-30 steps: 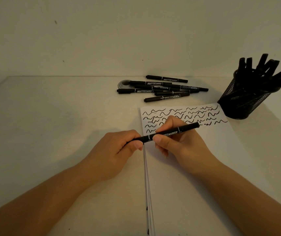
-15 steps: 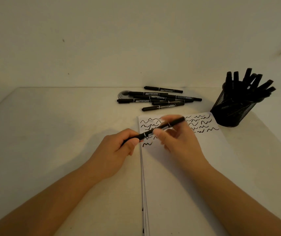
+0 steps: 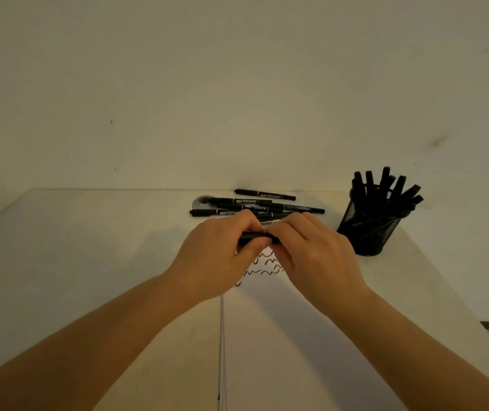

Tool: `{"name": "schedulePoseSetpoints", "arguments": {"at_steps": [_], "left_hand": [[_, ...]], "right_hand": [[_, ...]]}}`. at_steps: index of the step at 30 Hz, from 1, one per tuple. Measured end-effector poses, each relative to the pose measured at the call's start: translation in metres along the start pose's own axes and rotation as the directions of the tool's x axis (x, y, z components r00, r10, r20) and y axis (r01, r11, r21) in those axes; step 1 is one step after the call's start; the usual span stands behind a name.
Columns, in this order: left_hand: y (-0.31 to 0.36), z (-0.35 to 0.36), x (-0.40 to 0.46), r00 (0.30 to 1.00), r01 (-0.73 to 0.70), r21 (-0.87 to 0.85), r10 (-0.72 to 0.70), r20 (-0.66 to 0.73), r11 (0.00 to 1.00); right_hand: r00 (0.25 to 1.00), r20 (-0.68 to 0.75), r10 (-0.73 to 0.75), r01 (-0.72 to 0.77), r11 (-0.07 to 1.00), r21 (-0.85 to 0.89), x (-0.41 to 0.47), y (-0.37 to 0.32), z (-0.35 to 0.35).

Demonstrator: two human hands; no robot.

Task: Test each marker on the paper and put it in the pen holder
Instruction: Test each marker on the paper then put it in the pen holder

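Observation:
Both hands meet above the top of the white paper [image 3: 267, 336], which carries black wavy test lines. My left hand [image 3: 216, 256] and my right hand [image 3: 314, 256] are closed together on one black marker [image 3: 256, 238]; only a short dark piece of it shows between the fingers. Behind the hands lies a pile of several black markers [image 3: 255, 203] on the table. The black mesh pen holder [image 3: 369, 229] stands to the right, with several markers sticking out of it.
A grey roll of tape [image 3: 203, 200] lies at the left end of the marker pile. The pale table [image 3: 89, 247] runs back to a plain wall. The table's right edge drops off past the holder.
Both hands have moved away from me toward the marker pile and drawn closer together, covering most of the held marker. The view has tilted up, showing more wall.

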State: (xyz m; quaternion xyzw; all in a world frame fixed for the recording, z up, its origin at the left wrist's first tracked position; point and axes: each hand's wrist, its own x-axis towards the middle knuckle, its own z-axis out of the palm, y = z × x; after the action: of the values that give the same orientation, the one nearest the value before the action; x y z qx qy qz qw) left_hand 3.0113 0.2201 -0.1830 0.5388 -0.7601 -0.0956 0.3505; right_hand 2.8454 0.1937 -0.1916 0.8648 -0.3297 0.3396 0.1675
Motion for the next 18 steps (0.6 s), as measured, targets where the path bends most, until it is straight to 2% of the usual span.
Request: {"name": "schedulePoseSetpoints", "arguments": {"at_steps": [3, 5, 7, 9, 13, 18], "left_hand": [[0.000, 0.001, 0.014, 0.999, -0.004, -0.044, 0.005, 0.034, 0.999], [-0.008, 0.001, 0.028, 0.992, 0.058, -0.035, -0.053, 0.112, 0.998], [-0.023, 0.003, 0.044, 0.968, 0.145, 0.043, -0.151, 0.202, 0.989], [-0.039, 0.008, 0.058, 0.940, 0.164, 0.202, -0.215, 0.266, 0.966], [-0.066, 0.024, 0.072, 0.935, 0.082, 0.454, -0.226, 0.273, 0.887], [-0.090, 0.042, 0.078, 0.934, 0.071, 0.550, -0.250, 0.257, 0.832]], "right_hand": [[0.997, 0.004, 0.073, -0.073, 0.996, 0.041, 0.002, 0.020, -0.009], [0.973, -0.003, 0.233, -0.231, 0.967, 0.106, 0.005, 0.037, -0.017], [0.907, -0.023, 0.421, -0.410, 0.893, 0.188, 0.009, 0.056, -0.024], [0.831, -0.059, 0.553, -0.517, 0.808, 0.283, 0.011, 0.074, -0.030], [0.742, -0.097, 0.664, -0.580, 0.707, 0.405, 0.013, 0.098, -0.038], [0.702, -0.148, 0.697, -0.565, 0.671, 0.480, 0.013, 0.109, -0.039]]}}
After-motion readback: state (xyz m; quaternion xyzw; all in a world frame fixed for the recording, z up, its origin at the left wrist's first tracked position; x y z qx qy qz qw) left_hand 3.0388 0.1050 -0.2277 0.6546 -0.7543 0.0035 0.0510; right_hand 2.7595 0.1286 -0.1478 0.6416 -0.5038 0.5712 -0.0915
